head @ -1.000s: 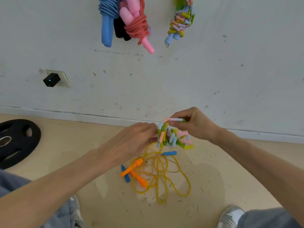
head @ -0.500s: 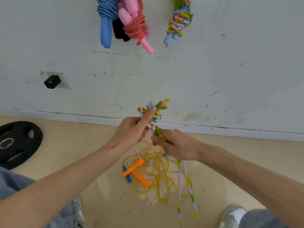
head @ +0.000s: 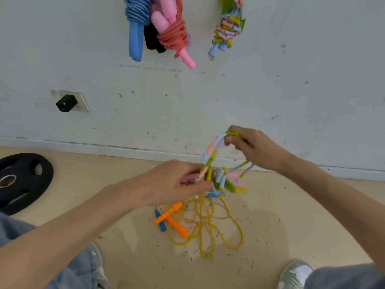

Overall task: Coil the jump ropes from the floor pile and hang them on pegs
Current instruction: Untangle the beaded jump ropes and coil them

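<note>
The beaded jump rope [head: 218, 178] hangs bunched in mid-air above the floor [head: 270, 226]. The left hand [head: 177, 182] grips its coiled bundle, and the right hand [head: 252, 147] pinches a raised loop of it. Below lies a yellow rope [head: 210, 232] with orange handles [head: 173, 220]. Coiled ropes [head: 173, 34] hang on the wall [head: 291, 90].

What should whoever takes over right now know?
Left hand grips the beaded rope bundle, mid-coil. Right hand pinches a loop of it, raised above the bundle.
Done: blue rope, pink rope and a second beaded coil hang on the wall; the pegs are out of frame.
Left: finish and hang the beaded rope. The yellow rope with orange handles lies loose on the floor, a blue handle beside it.
</note>
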`<state>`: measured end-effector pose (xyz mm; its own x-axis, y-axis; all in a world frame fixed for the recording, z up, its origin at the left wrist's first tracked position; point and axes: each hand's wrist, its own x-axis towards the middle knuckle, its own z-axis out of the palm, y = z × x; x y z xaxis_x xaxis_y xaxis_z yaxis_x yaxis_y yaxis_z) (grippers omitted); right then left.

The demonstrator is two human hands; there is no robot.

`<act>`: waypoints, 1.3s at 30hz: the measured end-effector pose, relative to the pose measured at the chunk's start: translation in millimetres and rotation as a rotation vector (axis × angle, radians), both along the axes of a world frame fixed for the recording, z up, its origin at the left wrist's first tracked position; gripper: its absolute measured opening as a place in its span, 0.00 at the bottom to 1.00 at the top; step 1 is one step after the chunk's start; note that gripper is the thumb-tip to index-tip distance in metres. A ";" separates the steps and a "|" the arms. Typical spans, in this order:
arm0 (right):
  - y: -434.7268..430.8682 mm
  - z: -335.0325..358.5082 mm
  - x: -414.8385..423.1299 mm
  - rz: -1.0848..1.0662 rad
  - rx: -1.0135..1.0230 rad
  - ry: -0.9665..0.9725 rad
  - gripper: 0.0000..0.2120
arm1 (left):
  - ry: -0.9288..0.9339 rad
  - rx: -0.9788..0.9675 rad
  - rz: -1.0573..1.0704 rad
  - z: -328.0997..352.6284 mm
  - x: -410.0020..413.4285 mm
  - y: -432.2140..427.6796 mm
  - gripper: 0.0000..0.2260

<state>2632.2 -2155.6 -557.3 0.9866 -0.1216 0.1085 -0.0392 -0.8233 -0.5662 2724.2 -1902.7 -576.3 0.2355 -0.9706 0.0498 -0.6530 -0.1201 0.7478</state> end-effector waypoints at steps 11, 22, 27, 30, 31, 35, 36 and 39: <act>-5.9 -10.9 11.2 0.126 -0.214 0.094 0.08 | -0.253 0.094 -0.141 -29.3 -33.6 -8.8 0.17; 64.6 -71.7 -8.7 0.102 0.408 0.654 0.21 | 0.255 -0.027 0.560 -43.3 20.7 -7.4 0.11; 67.5 -48.4 -7.1 0.052 0.201 0.382 0.08 | -0.046 0.135 0.656 -55.8 43.2 -0.2 0.21; 54.8 -38.0 -11.7 -0.038 0.501 0.404 0.13 | -0.127 0.201 0.667 -52.6 49.7 3.7 0.27; 53.7 -36.1 -13.1 -0.040 0.559 0.394 0.12 | -0.152 0.213 0.674 -51.8 49.9 4.7 0.29; 57.4 -34.5 -15.0 0.043 0.651 0.340 0.08 | -0.127 0.241 0.667 -46.9 47.8 3.8 0.30; 58.4 -34.3 -16.2 0.064 0.649 0.329 0.09 | -0.086 0.236 0.684 -45.2 48.3 2.4 0.30; 60.6 -32.9 -20.0 0.078 0.615 0.313 0.14 | 0.031 0.165 0.841 -39.2 51.0 2.1 0.28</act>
<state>2612.1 -2095.0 -590.2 0.9686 0.0024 -0.2485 -0.2307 -0.3636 -0.9025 2775.2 -1900.5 -615.5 0.8793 -0.4668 -0.0948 -0.2775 -0.6638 0.6945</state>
